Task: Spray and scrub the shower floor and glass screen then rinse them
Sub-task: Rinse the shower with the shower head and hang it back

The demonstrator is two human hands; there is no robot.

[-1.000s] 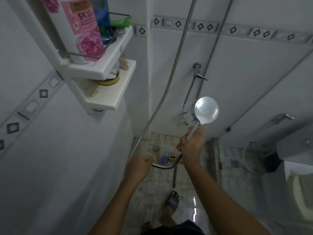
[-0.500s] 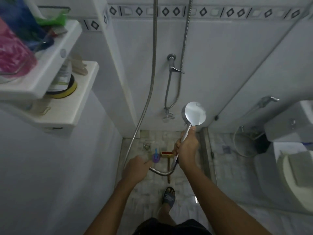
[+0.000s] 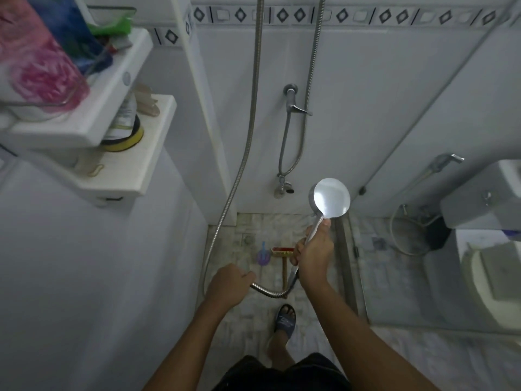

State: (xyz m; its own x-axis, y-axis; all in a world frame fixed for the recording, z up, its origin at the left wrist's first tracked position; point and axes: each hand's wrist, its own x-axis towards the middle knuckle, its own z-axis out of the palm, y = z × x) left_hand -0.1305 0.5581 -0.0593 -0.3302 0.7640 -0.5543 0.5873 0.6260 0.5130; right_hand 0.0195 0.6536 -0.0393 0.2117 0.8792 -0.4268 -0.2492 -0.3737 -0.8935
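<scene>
The right hand (image 3: 311,255) has its grip clenched on the handle of the shower head (image 3: 331,197), held above the shower floor (image 3: 253,317) near its right edge. The left hand (image 3: 228,286) has its grip round the metal hose (image 3: 270,292). A brush (image 3: 282,252) lies on the floor toward the back edge.

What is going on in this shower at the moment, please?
A person stands in the shower stall, the right hand holding the shower head by its handle. The left hand holds the metal hose lower down. A scrubbing brush lies on the tiled floor. Whether water is running is unclear.
</scene>
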